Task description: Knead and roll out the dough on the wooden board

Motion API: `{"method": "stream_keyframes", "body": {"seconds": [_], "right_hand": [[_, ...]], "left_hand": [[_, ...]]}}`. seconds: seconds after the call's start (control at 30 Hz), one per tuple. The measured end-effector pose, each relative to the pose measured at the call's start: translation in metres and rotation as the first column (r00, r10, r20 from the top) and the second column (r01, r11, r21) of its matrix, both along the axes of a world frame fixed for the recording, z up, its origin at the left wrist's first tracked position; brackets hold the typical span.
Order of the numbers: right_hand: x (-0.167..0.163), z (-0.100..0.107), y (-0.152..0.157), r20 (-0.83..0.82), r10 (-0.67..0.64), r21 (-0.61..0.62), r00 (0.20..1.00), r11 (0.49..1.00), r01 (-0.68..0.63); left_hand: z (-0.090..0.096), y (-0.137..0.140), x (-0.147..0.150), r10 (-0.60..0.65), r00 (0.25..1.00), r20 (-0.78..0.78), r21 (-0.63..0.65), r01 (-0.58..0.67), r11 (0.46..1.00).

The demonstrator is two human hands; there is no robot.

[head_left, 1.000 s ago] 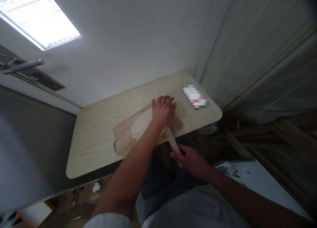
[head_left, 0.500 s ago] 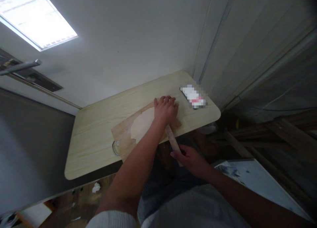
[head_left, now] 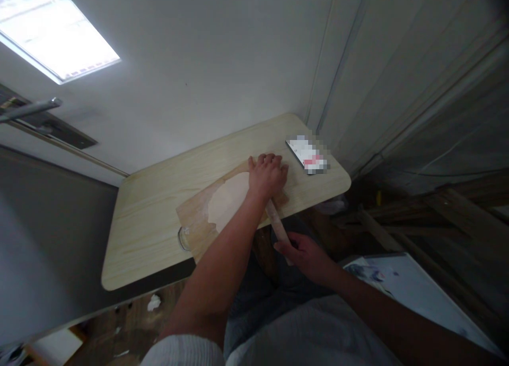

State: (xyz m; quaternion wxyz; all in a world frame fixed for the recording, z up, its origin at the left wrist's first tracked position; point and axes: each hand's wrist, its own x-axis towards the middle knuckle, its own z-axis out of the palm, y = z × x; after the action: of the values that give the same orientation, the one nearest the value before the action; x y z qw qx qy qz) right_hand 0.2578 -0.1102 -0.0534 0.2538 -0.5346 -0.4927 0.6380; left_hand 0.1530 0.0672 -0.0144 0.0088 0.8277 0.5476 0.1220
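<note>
1. From where I stand, the left hand [head_left: 268,176] lies palm down over the right-hand part of the wooden board [head_left: 189,213], its fingers slightly apart and bent at the tips.
2. The underside of that hand is hidden, so I can't tell whether its fingers close on anything.
3. The right hand [head_left: 304,254] is just off the near edge of the table [head_left: 139,223], its fingers and thumb clamped around the near end of a rolling pin [head_left: 277,221].
4. The pin slants from that grip up over the table's edge to the left wrist; its far end is out of sight there.
5. A pale sheet of dough [head_left: 225,201] lies flat on the board, with an uneven edge on its left; the left forearm crosses in front of part of it.
6. Beside the board's left end there's a metal ring [head_left: 182,240], near the table's front edge.
7. A phone [head_left: 303,151] lies on the table to the right of the left hand, well apart from the dough, its face masked by coloured squares.
8. Behind the table I see a white door [head_left: 199,58] with a metal handle [head_left: 34,110] and a bright window [head_left: 59,37].
9. Down on the floor [head_left: 133,326] lies a crumpled white scrap [head_left: 154,302].
</note>
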Motion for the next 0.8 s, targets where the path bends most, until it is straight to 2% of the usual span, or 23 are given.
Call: {"method": "stream_keyframes", "body": {"seconds": [0.4,0.6,0.8], "right_hand": [[0.004,0.002,0.0,-0.03,-0.005,-0.015,1.0,1.0,0.005],[0.007,0.005,0.003,-0.024,0.001,-0.027,1.0,1.0,-0.002],[0.012,0.009,0.007,0.039,-0.044,0.015,0.998,0.999,0.044]], "left_hand": [[0.0,0.002,0.006,0.035,0.999,0.023,0.009,-0.036,0.999],[0.0,0.005,0.012,-0.006,0.999,-0.036,-0.009,0.006,1.0],[0.002,0.005,0.021,-0.034,0.999,0.018,-0.009,0.035,0.999]]}}
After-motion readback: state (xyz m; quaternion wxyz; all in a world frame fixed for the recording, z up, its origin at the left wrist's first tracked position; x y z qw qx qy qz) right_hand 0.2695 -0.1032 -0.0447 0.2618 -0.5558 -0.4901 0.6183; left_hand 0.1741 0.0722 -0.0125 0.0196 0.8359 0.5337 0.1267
